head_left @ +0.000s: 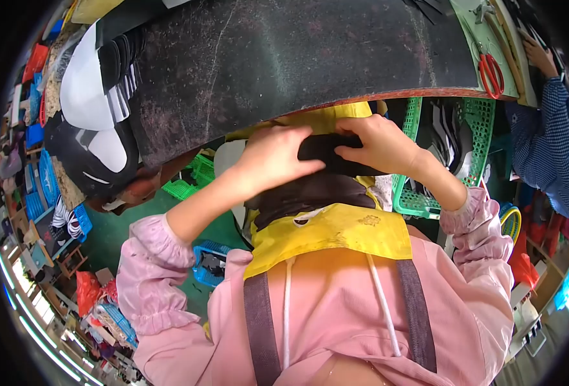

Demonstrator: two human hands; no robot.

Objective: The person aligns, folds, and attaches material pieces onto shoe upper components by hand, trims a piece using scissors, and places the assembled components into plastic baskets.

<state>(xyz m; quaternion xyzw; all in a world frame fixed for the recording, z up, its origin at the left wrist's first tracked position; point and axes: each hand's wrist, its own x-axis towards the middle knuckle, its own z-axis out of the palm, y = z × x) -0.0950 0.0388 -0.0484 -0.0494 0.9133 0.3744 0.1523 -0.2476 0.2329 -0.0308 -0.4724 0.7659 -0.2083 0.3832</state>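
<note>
Above my lap, my left hand has its fingers curled, with the thumb reaching toward the middle, at the left edge of a flat black piece. On the opposite edge, my right hand grips the same piece between thumb and bent fingers. Some fingertips are hidden behind the piece. Beneath both hands, dark brown folded cloth lies across a yellow apron. A pale rounded piece shows beside my left wrist.
A dark-topped table stands in front, with white and black cut pieces at its left end and red-handled scissors at the right. A green basket holds dark pieces. A blue basket sits below. Another person is at right.
</note>
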